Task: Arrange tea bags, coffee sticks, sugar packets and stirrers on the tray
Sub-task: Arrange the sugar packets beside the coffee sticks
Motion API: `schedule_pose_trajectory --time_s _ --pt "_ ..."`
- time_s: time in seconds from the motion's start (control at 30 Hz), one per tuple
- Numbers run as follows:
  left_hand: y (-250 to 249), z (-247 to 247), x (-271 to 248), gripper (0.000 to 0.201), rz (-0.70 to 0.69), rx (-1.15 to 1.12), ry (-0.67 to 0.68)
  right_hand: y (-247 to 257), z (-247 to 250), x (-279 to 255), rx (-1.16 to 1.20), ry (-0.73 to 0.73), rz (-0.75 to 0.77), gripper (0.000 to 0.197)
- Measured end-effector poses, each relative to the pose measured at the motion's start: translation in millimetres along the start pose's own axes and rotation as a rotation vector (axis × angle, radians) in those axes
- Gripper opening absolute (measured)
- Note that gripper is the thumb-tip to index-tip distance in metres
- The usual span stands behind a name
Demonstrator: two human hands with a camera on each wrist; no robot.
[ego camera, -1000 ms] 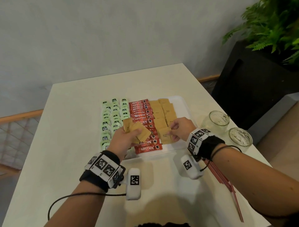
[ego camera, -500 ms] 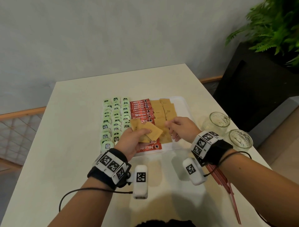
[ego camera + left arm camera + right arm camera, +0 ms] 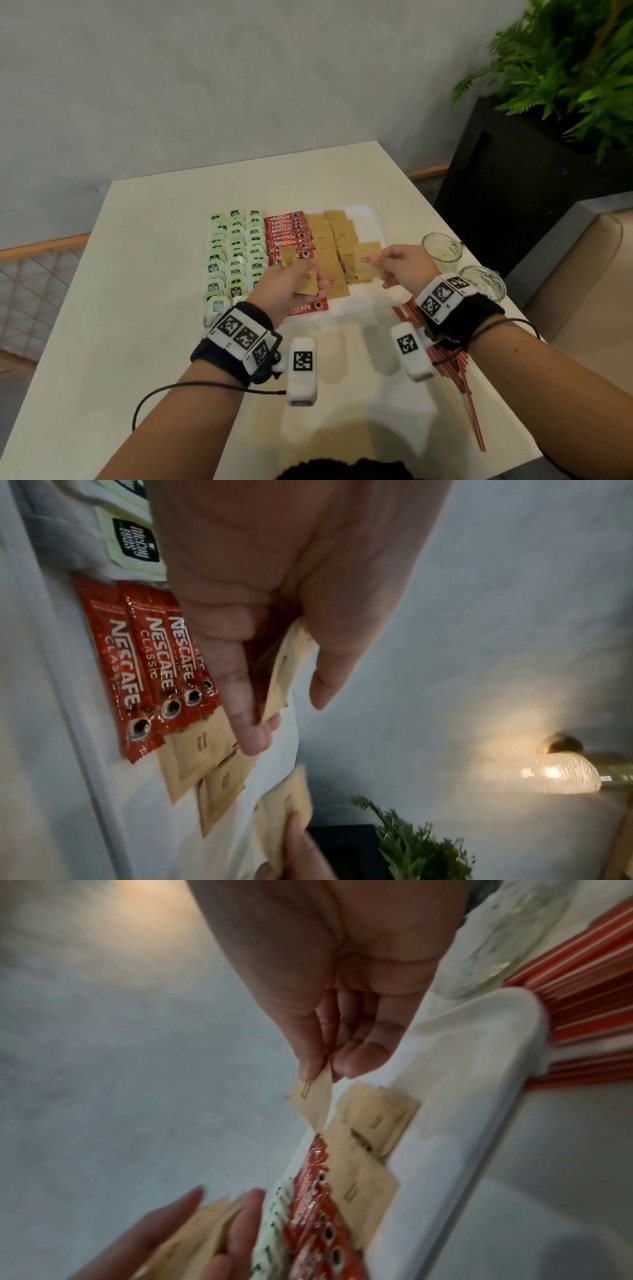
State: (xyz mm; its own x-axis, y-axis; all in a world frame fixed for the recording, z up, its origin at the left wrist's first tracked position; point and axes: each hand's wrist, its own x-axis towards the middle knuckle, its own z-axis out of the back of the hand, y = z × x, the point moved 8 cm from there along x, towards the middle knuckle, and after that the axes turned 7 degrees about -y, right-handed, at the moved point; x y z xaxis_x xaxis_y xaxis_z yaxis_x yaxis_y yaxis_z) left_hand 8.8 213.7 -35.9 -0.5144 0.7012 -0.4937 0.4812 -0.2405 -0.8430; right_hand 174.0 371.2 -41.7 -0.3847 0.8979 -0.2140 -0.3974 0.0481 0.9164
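A white tray [image 3: 371, 219] holds rows of green tea bags [image 3: 235, 260], red coffee sticks [image 3: 286, 233] and brown sugar packets [image 3: 332, 240]. My left hand [image 3: 291, 284] grips a small stack of sugar packets [image 3: 284, 669] above the tray's near edge. My right hand [image 3: 400, 265] pinches one sugar packet [image 3: 368, 258] between thumb and fingertips, lifted over the right column of packets; the same packet [image 3: 313, 1102] shows in the right wrist view. Red stirrers [image 3: 455, 363] lie on the table under my right wrist.
Two glass jars [image 3: 442, 246] [image 3: 483, 282] stand at the table's right edge. A black planter [image 3: 513, 192] with a fern stands beyond the table's right side. A grey wall rises behind the table.
My right hand has taken one sugar packet and carried it up and to the right. The left hand with its stack has stayed over the near part of the tray.
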Motion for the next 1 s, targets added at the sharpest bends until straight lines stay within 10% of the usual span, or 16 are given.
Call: schedule_pose_trajectory --time_s 0.67,1.0 --pt "10.3 33.8 21.0 0.026 0.024 -0.108 -0.085 -29.5 -20.9 14.1 -0.319 0.002 -0.154 0.017" --pt "6.6 7.2 11.5 0.028 -0.085 0.007 -0.035 26.5 -38.4 -7.5 -0.179 0.200 0.157 0.019"
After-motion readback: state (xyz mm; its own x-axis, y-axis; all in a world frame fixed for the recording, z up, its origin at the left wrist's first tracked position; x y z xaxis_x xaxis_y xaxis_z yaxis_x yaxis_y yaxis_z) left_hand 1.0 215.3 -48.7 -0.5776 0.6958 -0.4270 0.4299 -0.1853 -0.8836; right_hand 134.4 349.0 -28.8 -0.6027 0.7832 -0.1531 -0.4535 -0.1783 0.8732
